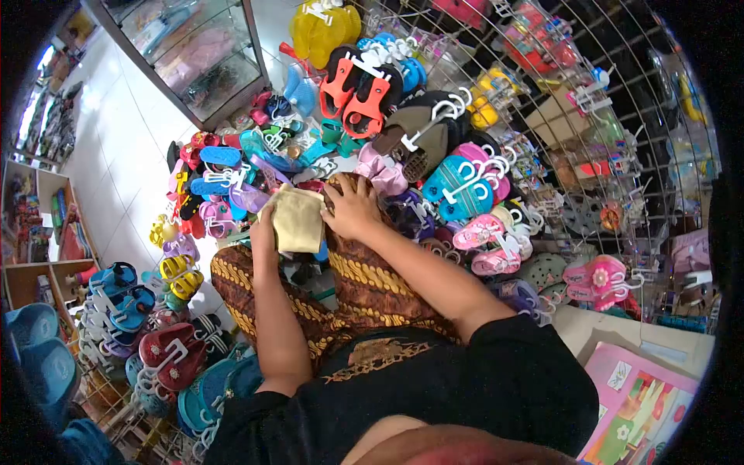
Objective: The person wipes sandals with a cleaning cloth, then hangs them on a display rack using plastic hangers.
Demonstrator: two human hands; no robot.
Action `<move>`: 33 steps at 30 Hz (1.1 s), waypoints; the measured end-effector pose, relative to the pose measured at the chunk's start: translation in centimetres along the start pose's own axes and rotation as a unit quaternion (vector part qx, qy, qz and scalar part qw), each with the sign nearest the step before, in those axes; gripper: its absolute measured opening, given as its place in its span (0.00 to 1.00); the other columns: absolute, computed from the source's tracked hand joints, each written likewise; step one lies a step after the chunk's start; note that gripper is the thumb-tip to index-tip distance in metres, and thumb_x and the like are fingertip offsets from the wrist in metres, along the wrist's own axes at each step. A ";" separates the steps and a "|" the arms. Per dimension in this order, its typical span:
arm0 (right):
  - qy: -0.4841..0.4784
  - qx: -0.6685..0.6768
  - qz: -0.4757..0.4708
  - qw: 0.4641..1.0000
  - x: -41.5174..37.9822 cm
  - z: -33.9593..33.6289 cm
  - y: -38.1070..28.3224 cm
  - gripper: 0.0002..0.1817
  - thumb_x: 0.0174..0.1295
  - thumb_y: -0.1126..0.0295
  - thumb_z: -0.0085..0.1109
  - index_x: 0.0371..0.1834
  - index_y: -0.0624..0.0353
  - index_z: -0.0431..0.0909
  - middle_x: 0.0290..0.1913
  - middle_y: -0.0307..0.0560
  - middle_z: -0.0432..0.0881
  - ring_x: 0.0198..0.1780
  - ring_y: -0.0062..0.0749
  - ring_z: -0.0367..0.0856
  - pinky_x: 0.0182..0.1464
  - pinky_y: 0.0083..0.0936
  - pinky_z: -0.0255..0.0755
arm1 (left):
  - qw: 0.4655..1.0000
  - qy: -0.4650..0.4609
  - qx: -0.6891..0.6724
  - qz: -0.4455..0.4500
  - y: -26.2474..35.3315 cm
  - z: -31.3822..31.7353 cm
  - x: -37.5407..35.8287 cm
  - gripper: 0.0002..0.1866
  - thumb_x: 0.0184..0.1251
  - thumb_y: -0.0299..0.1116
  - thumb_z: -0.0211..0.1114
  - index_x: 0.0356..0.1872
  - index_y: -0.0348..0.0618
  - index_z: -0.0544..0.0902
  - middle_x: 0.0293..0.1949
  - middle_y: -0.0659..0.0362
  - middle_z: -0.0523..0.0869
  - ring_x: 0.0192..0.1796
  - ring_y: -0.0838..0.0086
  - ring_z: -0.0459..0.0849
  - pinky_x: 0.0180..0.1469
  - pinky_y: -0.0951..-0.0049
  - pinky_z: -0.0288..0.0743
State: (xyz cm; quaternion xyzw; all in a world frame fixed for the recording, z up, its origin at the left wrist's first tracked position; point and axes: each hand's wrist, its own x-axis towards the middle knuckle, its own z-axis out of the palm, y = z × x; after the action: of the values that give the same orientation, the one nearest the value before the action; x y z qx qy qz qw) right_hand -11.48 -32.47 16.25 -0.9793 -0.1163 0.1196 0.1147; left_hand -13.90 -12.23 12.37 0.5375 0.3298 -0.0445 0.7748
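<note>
A folded pale yellow cloth (298, 220) is held up in front of my knees. My left hand (264, 226) grips its left edge, with the fingers partly hidden along the cloth. On my patterned trouser knee rests my right hand (351, 205), its fingers spread and the thumb side close to the cloth's right edge. Just beyond the hands lie a pink pair of shoes (381, 170) and a purple sandal (248, 197). What lies under the cloth is mostly hidden.
Heaped sandals on white hangers surround my knees, among them orange-red sandals (364, 101) and turquoise sandals (457, 188). A wire grid (620, 58) stands at right, a glass cabinet (186, 54) at upper left. Blue sandals (124, 298) hang at left. A pink box (635, 395) lies lower right.
</note>
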 end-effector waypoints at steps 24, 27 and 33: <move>-0.285 0.679 0.085 0.671 5.2 9.6 1.6 0.32 0.64 0.40 0.50 0.55 0.57 0.76 0.51 0.44 0.80 0.51 0.31 0.75 0.54 0.35 0.68 | 0.981 -0.078 0.179 0.022 -5.9 1.3 -4.1 0.21 0.72 0.46 0.56 0.51 0.38 0.77 0.39 0.58 0.83 0.38 0.73 0.83 0.35 0.71 0.77; -0.134 0.673 0.223 0.692 3.2 4.5 0.6 0.24 0.67 0.48 0.50 0.50 0.58 0.78 0.47 0.45 0.81 0.44 0.32 0.78 0.49 0.31 0.71 | 0.975 0.029 -0.218 0.009 -7.5 1.9 -3.1 0.24 0.73 0.49 0.53 0.51 0.35 0.76 0.39 0.56 0.82 0.38 0.71 0.80 0.38 0.68 0.75; -0.003 0.651 0.035 0.758 5.4 9.2 1.7 0.23 0.66 0.52 0.52 0.48 0.63 0.78 0.44 0.46 0.82 0.46 0.33 0.77 0.50 0.31 0.69 | 0.961 0.210 0.176 0.041 -3.3 -3.7 -4.1 0.33 0.72 0.57 0.48 0.58 0.34 0.74 0.48 0.51 0.81 0.50 0.63 0.79 0.51 0.63 0.74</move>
State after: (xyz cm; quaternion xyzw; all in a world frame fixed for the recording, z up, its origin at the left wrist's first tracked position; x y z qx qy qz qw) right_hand -8.41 -30.92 5.99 -0.6716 0.0237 0.1732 0.7200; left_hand -20.24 -11.65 11.26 0.6756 0.4496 0.0443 0.5826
